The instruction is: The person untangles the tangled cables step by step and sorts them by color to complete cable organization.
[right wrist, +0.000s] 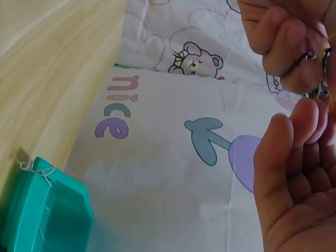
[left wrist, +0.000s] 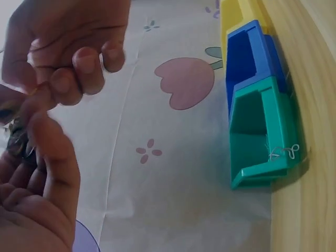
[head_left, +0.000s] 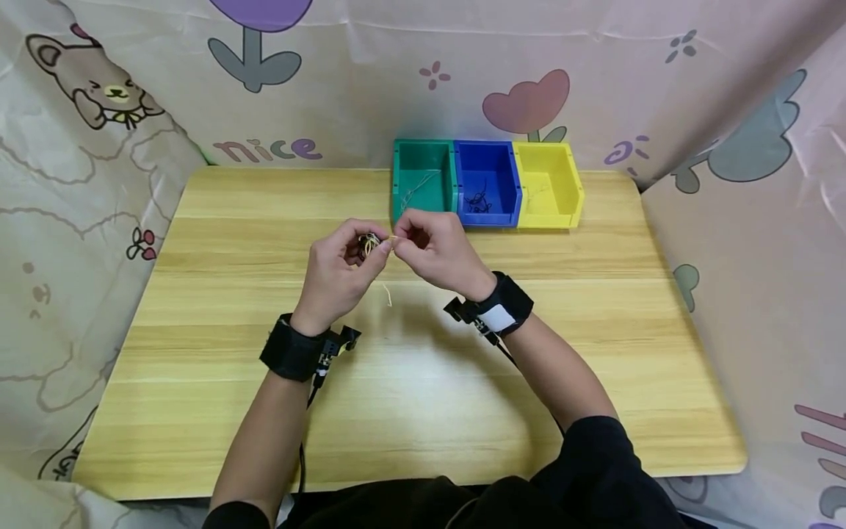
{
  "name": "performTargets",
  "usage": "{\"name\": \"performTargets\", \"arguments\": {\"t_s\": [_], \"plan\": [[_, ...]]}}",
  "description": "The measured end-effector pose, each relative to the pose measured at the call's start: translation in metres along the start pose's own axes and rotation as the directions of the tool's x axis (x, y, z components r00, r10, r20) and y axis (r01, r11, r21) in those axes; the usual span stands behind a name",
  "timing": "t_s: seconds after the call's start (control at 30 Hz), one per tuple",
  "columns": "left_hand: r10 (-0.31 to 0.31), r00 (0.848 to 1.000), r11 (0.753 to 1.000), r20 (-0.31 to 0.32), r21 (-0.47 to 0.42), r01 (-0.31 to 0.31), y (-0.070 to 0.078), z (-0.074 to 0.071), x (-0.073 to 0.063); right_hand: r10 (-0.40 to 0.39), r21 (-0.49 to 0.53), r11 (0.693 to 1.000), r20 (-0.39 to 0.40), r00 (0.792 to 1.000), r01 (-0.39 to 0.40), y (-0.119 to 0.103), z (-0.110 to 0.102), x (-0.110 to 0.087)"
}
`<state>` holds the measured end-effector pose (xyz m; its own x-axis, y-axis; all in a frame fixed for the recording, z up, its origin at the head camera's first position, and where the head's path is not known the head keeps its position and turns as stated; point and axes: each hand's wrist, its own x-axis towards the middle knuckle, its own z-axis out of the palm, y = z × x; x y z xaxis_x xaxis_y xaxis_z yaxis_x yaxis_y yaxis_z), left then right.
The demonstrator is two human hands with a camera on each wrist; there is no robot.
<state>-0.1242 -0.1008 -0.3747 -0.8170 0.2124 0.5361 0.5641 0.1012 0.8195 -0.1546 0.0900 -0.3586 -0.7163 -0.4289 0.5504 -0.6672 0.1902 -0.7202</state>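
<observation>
A tangled bundle of black, white and yellow strings (head_left: 369,245) sits in the fingers of my left hand (head_left: 337,272), which grips it over the far middle of the table. My right hand (head_left: 439,246) meets the left fingertips and pinches a yellow string (head_left: 393,237) from the bundle between thumb and forefinger. A loose pale yellow string end (head_left: 387,295) shows just below the hands. In the right wrist view, dark and yellow strands (right wrist: 324,58) show between the fingers, partly cut off by the frame edge.
Three joined bins stand at the table's back edge: a green bin (head_left: 396,176) with white string hanging over its front, a blue bin (head_left: 517,180) with black string, and a yellow bin (head_left: 565,173) with thin yellow string. A printed curtain (head_left: 370,88) surrounds the wooden table (head_left: 198,294).
</observation>
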Motion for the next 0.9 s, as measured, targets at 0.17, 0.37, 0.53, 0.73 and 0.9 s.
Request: {"name": "performTargets", "arguments": {"t_s": [0.17, 0.37, 0.53, 0.73, 0.9], "plan": [[-0.034, 0.999, 0.999, -0.01, -0.025, 0.034, -0.001, 0.001, -0.002, -0.023, 0.0, 1.0, -0.06, 0.998, 0.023, 0.003, -0.006, -0.004], [-0.07, 0.996, 0.996, -0.06, 0.057, 0.073, -0.007, 0.002, -0.004, 0.096, -0.072, 0.992, -0.082, 0.992, -0.102, 0.009, -0.014, -0.007], [-0.012, 0.994, 0.985, -0.112, 0.172, 0.031, -0.007, 0.004, 0.002, 0.011, -0.187, 0.982, -0.048, 0.999, -0.019, -0.005, -0.008, -0.006], [-0.006, 0.988, 0.986, -0.153, 0.165, 0.031, -0.005, 0.005, 0.005, -0.045, -0.183, 0.98, 0.181, 0.982, 0.079, -0.019, 0.014, -0.004], [-0.087, 0.978, 0.991, -0.19, 0.086, 0.105, -0.004, 0.004, 0.003, -0.02, -0.174, 0.983, 0.206, 0.978, 0.057, -0.019, 0.019, -0.007]]}}
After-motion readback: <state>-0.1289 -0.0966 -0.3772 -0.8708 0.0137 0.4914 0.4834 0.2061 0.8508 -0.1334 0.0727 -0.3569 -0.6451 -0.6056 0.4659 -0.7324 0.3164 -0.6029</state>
